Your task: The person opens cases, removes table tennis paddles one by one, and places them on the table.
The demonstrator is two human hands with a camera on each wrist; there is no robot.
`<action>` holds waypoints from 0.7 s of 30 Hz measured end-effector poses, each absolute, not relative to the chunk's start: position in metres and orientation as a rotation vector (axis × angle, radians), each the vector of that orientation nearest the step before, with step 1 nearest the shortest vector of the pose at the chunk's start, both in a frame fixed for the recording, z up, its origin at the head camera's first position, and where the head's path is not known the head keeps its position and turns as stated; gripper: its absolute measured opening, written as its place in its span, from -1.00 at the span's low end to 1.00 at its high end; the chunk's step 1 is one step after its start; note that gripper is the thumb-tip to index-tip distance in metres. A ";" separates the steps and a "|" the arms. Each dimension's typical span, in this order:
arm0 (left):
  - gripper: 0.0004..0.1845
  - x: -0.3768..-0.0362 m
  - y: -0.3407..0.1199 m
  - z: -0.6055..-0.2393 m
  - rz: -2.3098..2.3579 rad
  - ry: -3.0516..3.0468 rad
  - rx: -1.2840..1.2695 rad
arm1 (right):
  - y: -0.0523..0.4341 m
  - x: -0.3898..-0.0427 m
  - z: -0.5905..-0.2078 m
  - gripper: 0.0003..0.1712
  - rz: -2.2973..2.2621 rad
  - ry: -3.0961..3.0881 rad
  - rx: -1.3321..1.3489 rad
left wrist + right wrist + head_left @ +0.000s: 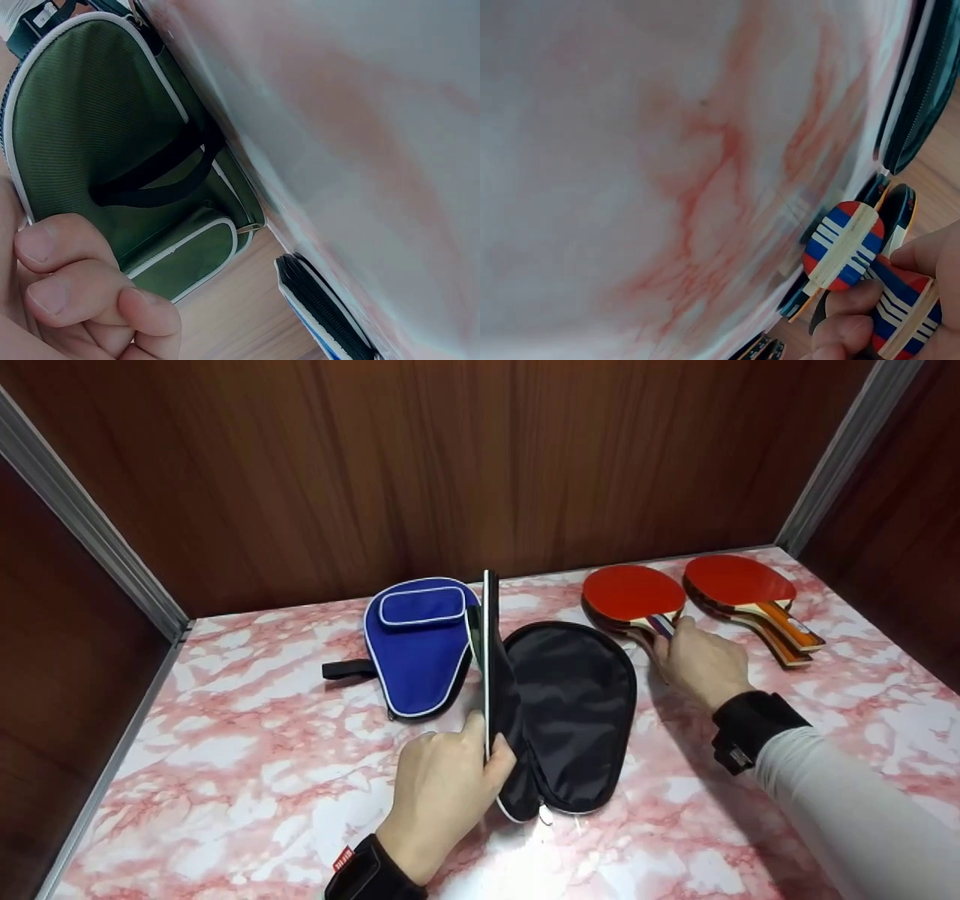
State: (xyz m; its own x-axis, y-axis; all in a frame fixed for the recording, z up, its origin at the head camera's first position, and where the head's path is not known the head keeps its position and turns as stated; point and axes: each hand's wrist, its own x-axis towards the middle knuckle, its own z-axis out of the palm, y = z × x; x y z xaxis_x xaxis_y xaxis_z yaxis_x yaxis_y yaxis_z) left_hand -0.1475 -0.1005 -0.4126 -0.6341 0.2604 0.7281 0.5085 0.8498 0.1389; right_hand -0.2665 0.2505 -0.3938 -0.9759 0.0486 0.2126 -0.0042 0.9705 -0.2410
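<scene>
A green table tennis paddle case (82, 97) with white piping and a black strap lies unzipped, its black lining (577, 712) facing up on the right half. My left hand (448, 776) pinches the edge of its raised flap, which stands upright in the head view. To the right, my right hand (705, 660) grips the handle of a red-faced table tennis paddle (634, 592), the upper one of a stacked pair. That striped handle (904, 311) is between thumb and fingers in the right wrist view, and the lower paddle's handle (845, 246) shows beside it.
A blue paddle case (420, 660) with a small front pocket and black strap lies left of the raised flap. Another stacked pair of red paddles (739, 579) rests at the far right. Brown wood-grain panels (450, 472) border the pink marbled table (247, 787).
</scene>
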 end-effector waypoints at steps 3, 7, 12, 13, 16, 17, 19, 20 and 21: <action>-0.71 -0.148 -0.100 -0.412 -0.437 -2.282 -0.557 | 0.251 -0.267 -0.394 -0.52 0.352 -2.906 -0.036; -0.72 -0.149 -0.100 -0.413 -0.438 -2.277 -0.559 | 0.253 -0.266 -0.395 -0.54 0.352 -2.904 -0.014; -0.72 -0.149 -0.100 -0.414 -0.433 -2.264 -0.561 | 0.255 -0.266 -0.398 -0.54 0.317 -2.892 -0.001; -0.72 -0.149 -0.100 -0.414 -0.432 -2.262 -0.561 | 0.254 -0.266 -0.398 -0.54 0.298 -2.888 -0.001; -0.72 -0.149 -0.100 -0.414 -0.432 -2.257 -0.561 | 0.250 -0.266 -0.398 -0.52 0.235 -2.881 0.001; -0.72 -0.149 -0.100 -0.414 -0.432 -2.256 -0.561 | 0.249 -0.265 -0.398 -0.52 0.214 -2.879 0.004; -0.72 -0.149 -0.100 -0.415 -0.434 -2.254 -0.561 | 0.247 -0.265 -0.398 -0.51 0.185 -2.866 0.013; -0.72 -0.149 -0.100 -0.415 -0.436 -2.256 -0.560 | 0.246 -0.264 -0.397 -0.52 0.176 -2.854 0.021; -0.72 -0.149 -0.100 -0.415 -0.441 -2.257 -0.562 | 0.246 -0.263 -0.398 -0.54 0.171 -2.834 0.034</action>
State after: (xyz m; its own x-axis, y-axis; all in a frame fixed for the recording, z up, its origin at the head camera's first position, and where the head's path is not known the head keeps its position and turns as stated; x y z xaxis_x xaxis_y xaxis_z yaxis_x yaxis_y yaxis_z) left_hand -0.1491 -0.0999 -0.4147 -0.6185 0.2579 0.7423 0.5183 0.8439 0.1387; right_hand -0.2634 0.2461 -0.3979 -0.9543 -0.0057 0.2987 -0.0417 0.9926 -0.1141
